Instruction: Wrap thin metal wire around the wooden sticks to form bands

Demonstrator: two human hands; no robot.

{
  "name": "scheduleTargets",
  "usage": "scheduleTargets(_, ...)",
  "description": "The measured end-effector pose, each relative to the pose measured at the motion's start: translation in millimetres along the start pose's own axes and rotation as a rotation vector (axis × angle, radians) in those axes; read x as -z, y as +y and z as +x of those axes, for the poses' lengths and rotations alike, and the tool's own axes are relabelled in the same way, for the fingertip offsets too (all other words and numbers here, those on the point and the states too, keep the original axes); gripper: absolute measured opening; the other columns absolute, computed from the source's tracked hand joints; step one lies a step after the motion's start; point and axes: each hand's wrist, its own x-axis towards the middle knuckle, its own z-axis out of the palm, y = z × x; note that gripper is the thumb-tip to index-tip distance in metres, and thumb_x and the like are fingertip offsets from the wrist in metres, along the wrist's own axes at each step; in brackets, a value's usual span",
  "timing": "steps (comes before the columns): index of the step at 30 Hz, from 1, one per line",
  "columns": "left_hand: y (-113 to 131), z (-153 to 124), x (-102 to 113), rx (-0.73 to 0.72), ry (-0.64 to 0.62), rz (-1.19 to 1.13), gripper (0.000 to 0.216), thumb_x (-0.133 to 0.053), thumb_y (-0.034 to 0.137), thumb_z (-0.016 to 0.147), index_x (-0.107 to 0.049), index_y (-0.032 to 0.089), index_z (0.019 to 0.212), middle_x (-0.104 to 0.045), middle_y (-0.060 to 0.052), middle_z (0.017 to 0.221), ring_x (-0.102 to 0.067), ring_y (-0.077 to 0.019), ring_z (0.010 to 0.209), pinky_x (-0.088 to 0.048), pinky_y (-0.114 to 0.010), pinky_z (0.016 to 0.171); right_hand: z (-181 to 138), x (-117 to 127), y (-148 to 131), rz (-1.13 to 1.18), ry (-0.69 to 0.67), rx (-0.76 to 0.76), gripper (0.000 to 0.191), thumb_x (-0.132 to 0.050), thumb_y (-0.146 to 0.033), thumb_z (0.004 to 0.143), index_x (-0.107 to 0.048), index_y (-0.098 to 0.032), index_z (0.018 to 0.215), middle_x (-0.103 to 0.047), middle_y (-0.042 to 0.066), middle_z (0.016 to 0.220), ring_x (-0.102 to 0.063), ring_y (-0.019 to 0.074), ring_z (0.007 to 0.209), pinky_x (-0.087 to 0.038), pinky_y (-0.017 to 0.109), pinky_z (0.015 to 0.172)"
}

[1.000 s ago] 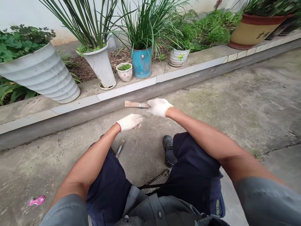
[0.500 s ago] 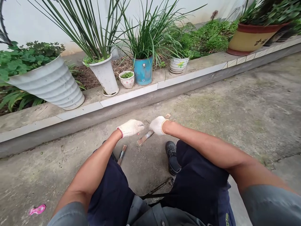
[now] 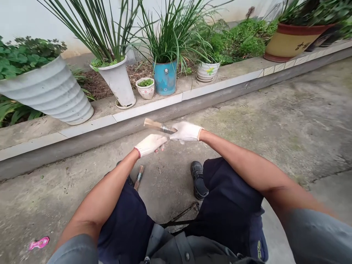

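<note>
My right hand [image 3: 187, 131], in a white knit glove, grips a flat wooden stick [image 3: 152, 124] with silvery wire [image 3: 165, 128] wound round it. The stick is raised off the ground, its bare end pointing left toward the curb. Close below it is my left hand [image 3: 152, 143], also gloved, its fingers closed and their tips near my right fingertips. What the left fingers hold, if anything, is hidden. A second wire-wrapped wooden stick [image 3: 139, 176] lies on the concrete by my left shoe, partly covered by my knee.
A tiled curb [image 3: 148, 110] crosses ahead, bearing a ribbed white pot [image 3: 57, 95], a tall white pot [image 3: 117, 82], a blue pot [image 3: 165, 79] and others. A long dark tool [image 3: 183, 213] lies between my feet. A pink object [image 3: 39, 243] is on the concrete at lower left.
My right hand has lifted the wire-wrapped stick from near the ground and turned it, so its bare end now points left. My left hand stays close by, with closed fingers.
</note>
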Motion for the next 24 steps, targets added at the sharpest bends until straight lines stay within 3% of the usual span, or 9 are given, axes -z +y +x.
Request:
scheduleTargets(3,2.9,2.2,-9.3,0.003,-0.023,0.101,0.042,-0.045,0.052,0.095,-0.066,0.018,0.082,-0.073,-0.003,0.077,-0.057,-0.0112,0.050,-0.042,-0.023,0.051,11.7,-0.5,9.8,-0.263,0.163,-0.095,0.026,-0.063,-0.038,0.083,-0.071,-0.019,0.098,-0.075,0.010,0.088,-0.070,0.0225,0.076,-0.048,0.028,0.065)
scheduleTargets(5,4.1,2.7,-13.9,-0.006,-0.047,0.147,0.039,-0.046,0.048,0.094,-0.065,0.019,0.079,-0.073,-0.002,0.078,-0.058,-0.0114,0.051,-0.042,-0.023,0.052,19.7,-4.0,17.6,-0.434,0.174,-0.171,0.031,-0.068,-0.032,0.079,-0.073,-0.019,0.106,-0.076,0.015,0.097,-0.072,0.0287,0.087,-0.052,0.034,0.073)
scheduleTargets(9,6.1,-0.1,-13.3,0.012,-0.099,0.183,0.035,-0.045,0.046,0.093,-0.067,0.020,0.085,-0.073,0.000,0.077,-0.059,-0.0128,0.053,-0.041,-0.024,0.052,26.9,-20.9,21.9,-0.626,0.044,-0.200,0.037,-0.068,-0.029,0.080,-0.076,-0.016,0.113,-0.075,0.020,0.102,-0.073,0.0349,0.096,-0.055,0.043,0.081)
scheduleTargets(14,7.0,-3.8,-2.2,-0.041,-0.110,0.332,0.036,-0.044,0.043,0.091,-0.066,0.021,0.073,-0.069,0.001,0.070,-0.055,-0.0134,0.054,-0.037,-0.026,0.054,19.1,-49.8,4.2,-0.751,-0.154,-0.012,0.035,-0.069,-0.022,0.075,-0.077,-0.010,0.107,-0.074,0.024,0.103,-0.071,0.0335,0.100,-0.053,0.043,0.083)
scheduleTargets(17,4.0,-3.1,1.5,-0.090,-0.106,0.389,0.037,-0.045,0.043,0.090,-0.064,0.021,0.068,-0.066,0.001,0.066,-0.053,-0.0138,0.056,-0.037,-0.026,0.056,11.5,-52.7,-2.0,-0.680,-0.313,0.114,0.030,-0.072,-0.022,0.069,-0.077,-0.012,0.097,-0.075,0.016,0.092,-0.069,0.0268,0.090,-0.050,0.036,0.078)
scheduleTargets(20,-0.5,-1.2,2.6,-0.066,-0.122,0.339,0.034,-0.049,0.046,0.090,-0.067,0.021,0.076,-0.067,0.002,0.068,-0.053,-0.0133,0.055,-0.037,-0.025,0.055,3.8,-39.4,3.0,-0.490,-0.473,0.300,0.020,-0.071,-0.028,0.069,-0.073,-0.018,0.086,-0.069,0.002,0.075,-0.061,0.0165,0.072,-0.043,0.027,0.067)
scheduleTargets(22,-2.9,0.0,2.9,-0.037,-0.133,0.256,0.035,-0.052,0.049,0.089,-0.067,0.020,0.077,-0.068,0.001,0.069,-0.054,-0.0128,0.055,-0.037,-0.025,0.054,-1.7,-26.0,9.1,-0.359,-0.458,0.405,0.018,-0.070,-0.034,0.072,-0.069,-0.020,0.082,-0.065,-0.002,0.069,-0.055,0.0124,0.064,-0.037,0.025,0.061)
scheduleTargets(24,-4.0,0.8,3.2,-0.029,-0.130,0.147,0.037,-0.053,0.051,0.090,-0.067,0.019,0.078,-0.069,0.000,0.071,-0.056,-0.0129,0.057,-0.039,-0.024,0.055,-6.7,-13.2,13.6,-0.228,-0.353,0.388,0.021,-0.069,-0.040,0.074,-0.066,-0.020,0.080,-0.064,-0.004,0.067,-0.053,0.0104,0.060,-0.034,0.023,0.058)
